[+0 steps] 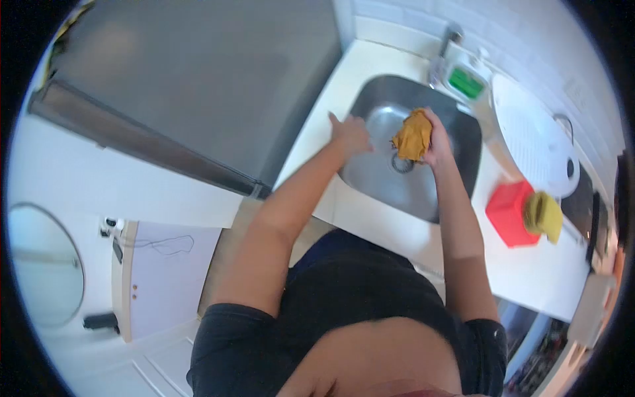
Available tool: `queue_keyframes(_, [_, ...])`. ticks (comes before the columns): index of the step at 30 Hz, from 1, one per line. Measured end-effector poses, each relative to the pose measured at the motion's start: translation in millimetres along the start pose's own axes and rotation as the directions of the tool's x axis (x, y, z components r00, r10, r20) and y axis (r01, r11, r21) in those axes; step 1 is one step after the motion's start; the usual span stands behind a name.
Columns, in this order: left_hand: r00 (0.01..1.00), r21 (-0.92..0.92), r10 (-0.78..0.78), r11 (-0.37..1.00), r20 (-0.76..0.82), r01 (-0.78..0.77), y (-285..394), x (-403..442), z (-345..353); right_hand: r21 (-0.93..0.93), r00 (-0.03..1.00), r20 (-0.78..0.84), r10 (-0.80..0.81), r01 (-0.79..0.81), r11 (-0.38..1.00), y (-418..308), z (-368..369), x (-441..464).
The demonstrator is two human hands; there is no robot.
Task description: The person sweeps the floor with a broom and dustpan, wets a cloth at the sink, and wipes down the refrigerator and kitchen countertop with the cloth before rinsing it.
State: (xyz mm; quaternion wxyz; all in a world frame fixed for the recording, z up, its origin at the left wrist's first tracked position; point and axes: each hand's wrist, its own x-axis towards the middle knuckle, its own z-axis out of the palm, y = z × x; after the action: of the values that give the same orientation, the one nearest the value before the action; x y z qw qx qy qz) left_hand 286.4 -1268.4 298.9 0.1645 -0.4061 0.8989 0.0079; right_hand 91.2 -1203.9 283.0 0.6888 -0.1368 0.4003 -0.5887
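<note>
A crumpled mustard-yellow cloth (413, 137) is gripped in my right hand (437, 137), over the drain of the steel sink (390, 188). The fingers behind the cloth are partly hidden. My left hand (352, 135) hovers at the sink's left side, apart from the cloth and holding nothing. Its thumb stands away from the other fingers, which are slightly blurred.
Behind the sink stand a faucet (444, 56) and a bottle with a green label (467, 81). To the right are a white ribbed board (534, 135), a red container (510, 215) and a yellow scrubber (544, 217). A large grey appliance (198, 79) borders the counter's left.
</note>
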Motion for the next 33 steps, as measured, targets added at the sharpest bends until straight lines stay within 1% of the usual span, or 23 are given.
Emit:
queue_keyframes(2, [0.994, -0.129, -0.013, 0.991, 0.105, 0.026, -5, -11, -6, 0.216, 0.969, 0.059, -0.239, 0.221, 0.951, 2, 24, 11])
queue_keyframes(5, [0.998, -0.067, 0.036, 0.997, 0.054, -0.032, -19, -36, -15, 0.335, 0.899, 0.215, -0.381, 0.298, 0.894, -11, 111, 20])
queue_keyframes(6, [0.999, -0.139, 0.024, 0.99, -0.026, -0.028, -24, -41, -10, 0.318, 0.881, 0.173, -0.441, 0.373, 0.871, -11, 145, 25])
queue_keyframes(7, [0.994, -0.208, 0.008, 0.978, -0.11, -0.031, -29, -45, -7, 0.304, 0.829, 0.231, -0.509, 0.436, 0.847, -10, 178, 39])
queue_keyframes(8, [0.996, -0.203, -0.004, 0.979, -0.086, -0.013, -31, -52, -15, 0.348, 0.773, 0.326, -0.544, 0.438, 0.829, -14, 224, 20])
queue_keyframes(9, [0.994, -0.192, -0.032, 0.981, -0.105, 0.012, -34, -56, -14, 0.253, 0.622, 0.373, -0.689, 0.646, 0.72, -9, 262, 20])
queue_keyframes(10, [0.958, -0.371, -0.137, 0.928, -0.251, 0.035, -36, -59, -8, 0.175, 0.439, 0.427, -0.79, 0.817, 0.549, -3, 297, 19])
queue_keyframes(12, [0.883, -0.519, -0.261, 0.854, -0.391, 0.022, -49, -55, 13, 0.055, 0.011, 0.485, -0.874, 0.998, 0.043, 9, 362, -3])
queue_keyframes(13, [0.899, -0.776, -0.228, 0.608, -0.373, -0.168, -59, -48, 35, 0.105, -0.08, 0.536, -0.84, 0.994, -0.027, 16, 388, -15])
queue_keyframes(14, [0.903, -0.857, -0.208, 0.448, -0.376, -0.254, -67, -42, 51, 0.156, -0.167, 0.579, -0.798, 0.983, -0.093, 24, 407, -23])
queue_keyframes(15, [0.906, -0.907, -0.188, 0.27, -0.379, -0.323, -75, -37, 68, 0.171, -0.181, 0.574, -0.798, 0.98, -0.1, 34, 418, -26])
queue_keyframes(16, [0.85, -0.701, -0.16, 0.651, -0.501, -0.291, -80, -31, 80, 0.067, -0.263, 0.624, -0.735, 0.956, -0.286, 43, 427, -27])
queue_keyframes(17, [0.825, -0.54, -0.112, 0.803, -0.554, -0.253, -86, -28, 80, -0.032, -0.324, 0.678, -0.66, 0.884, -0.467, 45, 430, -26])
queue_keyframes(18, [0.794, -0.353, -0.064, 0.915, -0.604, -0.195, -90, -28, 77, -0.031, -0.337, 0.67, -0.661, 0.877, -0.479, 39, 433, -25])
queue_keyframes(20, [0.768, -0.542, -0.111, 0.771, -0.631, -0.333, -96, -32, 69, -0.005, -0.388, 0.709, -0.589, 0.832, -0.554, 26, 431, -17])
queue_keyframes(21, [0.768, -0.535, -0.104, 0.776, -0.631, -0.335, -89, -41, 45, -0.008, -0.392, 0.703, -0.593, 0.83, -0.558, 15, 430, -5])
queue_keyframes(23, [0.863, -0.8, -0.281, 0.564, -0.42, -0.206, -73, -61, -8, -0.186, -0.299, 0.687, -0.663, 0.809, -0.558, -27, 430, 35])
queue_keyframes(24, [0.863, -0.799, -0.283, 0.567, -0.419, -0.202, -77, -58, -7, -0.278, -0.317, 0.6, -0.735, 0.778, -0.563, -48, 431, 71])
queue_keyframes(26, [0.881, -0.412, -0.165, 0.91, -0.443, -0.037, -81, -55, 2, -0.418, -0.302, 0.494, -0.815, 0.74, -0.527, -102, 409, 145])
queue_keyframes(27, [0.882, -0.41, -0.165, 0.911, -0.442, -0.034, -84, -54, 7, -0.191, -0.059, 0.376, -0.925, 0.972, -0.14, -120, 392, 165])
queue_keyframes(29, [0.843, -0.447, -0.163, 0.889, -0.512, -0.099, -90, -50, 18, 0.098, 0.224, 0.333, -0.916, 0.958, 0.27, -132, 376, 204])
queue_keyframes(30, [0.843, -0.446, -0.161, 0.889, -0.514, -0.103, -93, -50, 22, -0.013, 0.077, 0.297, -0.952, 0.997, 0.077, -128, 375, 211])
queue_keyframes(33, [0.847, -0.443, -0.153, 0.89, -0.509, -0.106, -101, -42, 20, -0.229, 0.04, 0.415, -0.909, 0.971, -0.062, -98, 383, 193])
